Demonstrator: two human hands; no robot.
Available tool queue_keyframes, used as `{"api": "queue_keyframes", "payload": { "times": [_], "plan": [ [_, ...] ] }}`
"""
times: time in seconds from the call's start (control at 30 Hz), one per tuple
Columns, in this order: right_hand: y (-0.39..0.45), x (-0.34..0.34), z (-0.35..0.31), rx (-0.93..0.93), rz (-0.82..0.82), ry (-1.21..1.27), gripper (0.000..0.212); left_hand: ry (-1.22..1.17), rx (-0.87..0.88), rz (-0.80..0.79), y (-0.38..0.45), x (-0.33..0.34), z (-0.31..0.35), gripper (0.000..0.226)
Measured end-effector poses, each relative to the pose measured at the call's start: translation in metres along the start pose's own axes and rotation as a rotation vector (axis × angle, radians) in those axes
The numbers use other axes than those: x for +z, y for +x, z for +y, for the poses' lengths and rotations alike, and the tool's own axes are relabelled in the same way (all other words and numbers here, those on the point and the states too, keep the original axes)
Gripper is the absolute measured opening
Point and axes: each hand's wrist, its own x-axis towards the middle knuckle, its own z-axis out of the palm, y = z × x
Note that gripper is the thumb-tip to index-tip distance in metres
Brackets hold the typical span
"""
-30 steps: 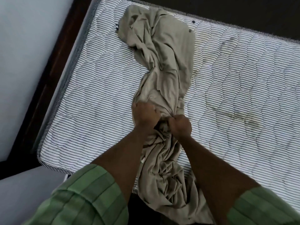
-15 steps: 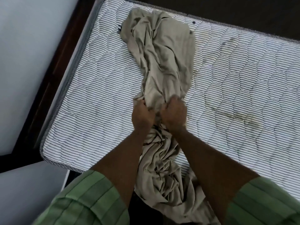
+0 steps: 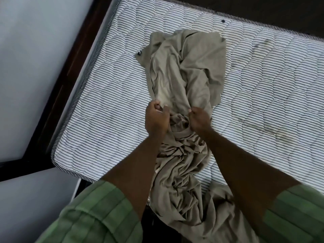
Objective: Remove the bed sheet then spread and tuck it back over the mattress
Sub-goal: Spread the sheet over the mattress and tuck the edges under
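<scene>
— What do the hands have?
— The left hand [image 3: 156, 120] pinches an edge of the beige bed sheet [image 3: 185, 88]; the right hand [image 3: 199, 120] holds a bunched fold just right of that grip.
— And the rest of the sheet?
— Beyond both grips it lies crumpled on the striped mattress [image 3: 105, 111]; nearer than them it trails, twisted, between the green sleeves [image 3: 98, 216] and off the mattress edge.

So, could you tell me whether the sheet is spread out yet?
Not yet: the sheet lies bunched in a rope down the bare mattress, gripped by both hands.
</scene>
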Motion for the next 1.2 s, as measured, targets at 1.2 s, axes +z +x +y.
{"api": "queue_keyframes", "payload": {
  "times": [1.2],
  "plan": [
    [0.063, 0.018, -0.154, -0.816, 0.029, -0.619, 0.113, -1.389, -0.457, 0.009, 0.133, -0.106, -0.028, 0.040]
  ]
}}
